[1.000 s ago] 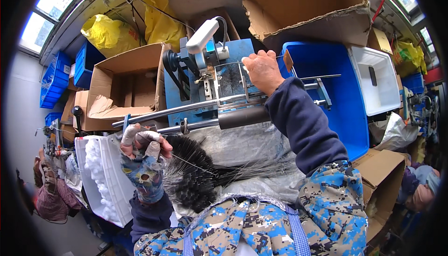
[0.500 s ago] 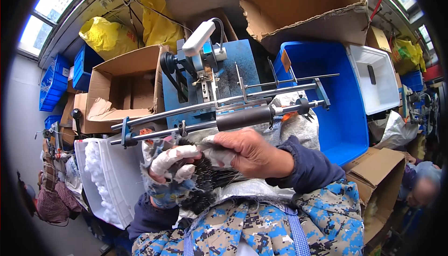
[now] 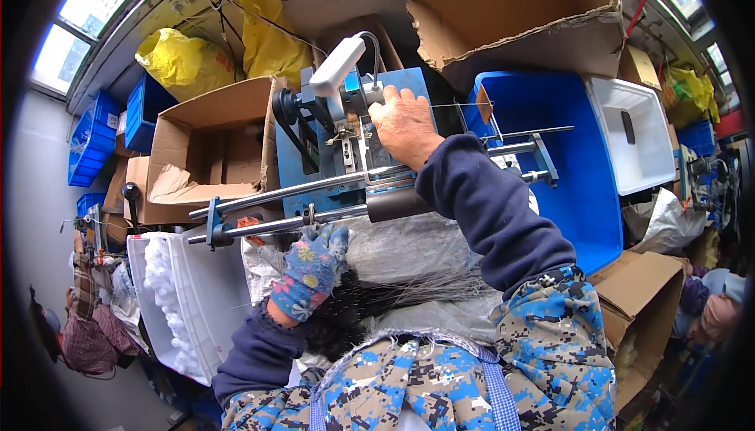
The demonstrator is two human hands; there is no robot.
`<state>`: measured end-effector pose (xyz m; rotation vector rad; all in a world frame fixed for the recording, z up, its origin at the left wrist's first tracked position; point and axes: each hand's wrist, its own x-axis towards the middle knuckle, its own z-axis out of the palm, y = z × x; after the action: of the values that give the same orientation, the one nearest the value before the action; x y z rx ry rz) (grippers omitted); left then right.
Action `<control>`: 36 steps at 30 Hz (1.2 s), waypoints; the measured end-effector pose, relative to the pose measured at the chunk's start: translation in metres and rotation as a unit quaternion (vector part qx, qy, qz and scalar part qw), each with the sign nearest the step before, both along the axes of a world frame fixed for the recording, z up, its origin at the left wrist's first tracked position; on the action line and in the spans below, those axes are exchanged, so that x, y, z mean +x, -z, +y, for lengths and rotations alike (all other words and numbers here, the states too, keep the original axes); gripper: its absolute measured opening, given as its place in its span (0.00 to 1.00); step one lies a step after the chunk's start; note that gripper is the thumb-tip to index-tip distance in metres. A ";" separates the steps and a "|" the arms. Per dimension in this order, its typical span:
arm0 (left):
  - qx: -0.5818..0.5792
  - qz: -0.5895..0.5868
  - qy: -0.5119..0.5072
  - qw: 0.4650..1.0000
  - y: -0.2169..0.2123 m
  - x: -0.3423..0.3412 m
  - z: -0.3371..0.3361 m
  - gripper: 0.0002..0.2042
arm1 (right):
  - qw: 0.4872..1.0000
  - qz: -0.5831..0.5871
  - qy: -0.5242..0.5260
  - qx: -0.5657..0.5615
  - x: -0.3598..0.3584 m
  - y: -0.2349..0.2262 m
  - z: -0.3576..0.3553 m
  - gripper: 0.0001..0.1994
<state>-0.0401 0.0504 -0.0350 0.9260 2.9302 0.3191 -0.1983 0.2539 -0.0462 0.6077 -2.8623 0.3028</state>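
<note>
My left hand (image 3: pixel 309 274), in a blue flowered glove with frayed edges, is just in front of the near metal rail (image 3: pixel 259 228). Its fingers are bunched and curled away, so what they may hold is hidden. Below and beside it, a bundle of dark bristly fibres (image 3: pixel 354 305) lies across my lap. My bare right hand (image 3: pixel 406 128) reaches over the rails onto the blue bench machine (image 3: pixel 407 81), fingers bent down beside its head. Its palm hides whatever it grips. Under my right forearm is a dark roller (image 3: pixel 391 204) on the near rail.
A white lamp-like arm (image 3: pixel 334 65) tops the machine. Left are an open cardboard box (image 3: pixel 177 120) and a white bin (image 3: pixel 189 305) with white fluff. Right are a blue tub (image 3: pixel 586 187) and a white tray (image 3: pixel 633 136). Other people sit at both sides.
My right hand has left the bristles and reached forward onto the machine. My left hand has turned so that the glove's back shows. The fibres lie lower, spread to the right.
</note>
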 end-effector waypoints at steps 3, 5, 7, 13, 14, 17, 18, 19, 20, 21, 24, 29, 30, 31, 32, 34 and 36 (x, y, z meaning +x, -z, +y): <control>0.073 0.007 -0.043 0.996 -0.020 0.001 -0.002 0.18 | 1.000 0.014 -0.002 0.001 0.000 0.004 0.000 0.06; 0.112 0.024 -0.066 0.991 -0.038 -0.004 -0.004 0.17 | 0.999 0.024 -0.001 0.026 -0.001 0.005 0.000 0.05; 0.185 0.033 -0.102 0.977 -0.051 -0.006 -0.005 0.16 | 1.000 0.020 -0.005 0.022 -0.001 0.005 -0.001 0.05; 0.517 -0.015 -0.226 0.826 -0.064 0.013 -0.027 0.11 | 0.998 0.002 -0.036 -0.055 -0.013 0.023 0.002 0.06; 0.557 -0.036 -0.211 0.803 -0.076 0.013 -0.028 0.11 | 0.997 -0.017 -0.035 -0.061 -0.017 0.025 0.002 0.07; 0.618 -0.026 -0.155 0.770 -0.077 0.009 -0.031 0.15 | 0.998 -0.048 -0.010 -0.049 -0.015 0.019 0.003 0.07; 0.625 -0.031 -0.143 0.767 -0.079 0.008 -0.027 0.16 | 0.998 -0.054 0.004 -0.039 -0.013 0.013 0.004 0.08; 0.614 -0.027 -0.155 0.773 -0.079 0.009 -0.027 0.17 | 0.994 -0.102 0.007 -0.031 -0.011 0.007 0.006 0.10; 0.604 -0.024 -0.166 0.779 -0.079 0.011 -0.028 0.17 | 0.998 -0.051 0.014 -0.037 -0.007 0.008 0.009 0.11; 0.593 -0.021 -0.177 0.785 -0.078 0.014 -0.028 0.18 | 0.999 0.000 0.021 -0.042 -0.002 0.012 0.013 0.13; 0.602 0.011 -0.143 0.786 -0.072 0.021 -0.052 0.18 | 1.000 0.025 0.010 -0.006 0.024 0.003 0.031 0.24; 0.671 -0.044 -0.198 0.713 -0.067 0.015 -0.029 0.18 | 0.996 -0.063 0.051 -0.033 0.039 -0.001 0.026 0.27; 0.666 -0.073 -0.157 0.725 -0.062 0.014 -0.032 0.19 | 0.995 -0.072 0.051 -0.036 0.039 0.000 0.023 0.28; 0.652 -0.077 -0.151 0.739 -0.063 0.013 -0.030 0.19 | 0.994 -0.082 0.052 -0.040 0.038 0.003 0.021 0.28; 0.637 -0.080 -0.145 0.753 -0.063 0.013 -0.027 0.19 | 0.993 -0.091 0.053 -0.045 0.037 0.005 0.018 0.29; 0.651 -0.077 -0.184 0.733 -0.064 0.014 -0.024 0.19 | 0.996 -0.060 0.045 -0.047 0.039 0.008 0.010 0.29; 0.655 -0.072 -0.207 0.724 -0.063 0.015 -0.026 0.19 | 0.995 -0.052 0.040 -0.070 0.038 0.010 -0.003 0.29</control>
<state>-0.0247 0.0249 0.0282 0.1045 2.3298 2.4796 -0.1603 0.2511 -0.0564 0.4628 -2.9220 0.5326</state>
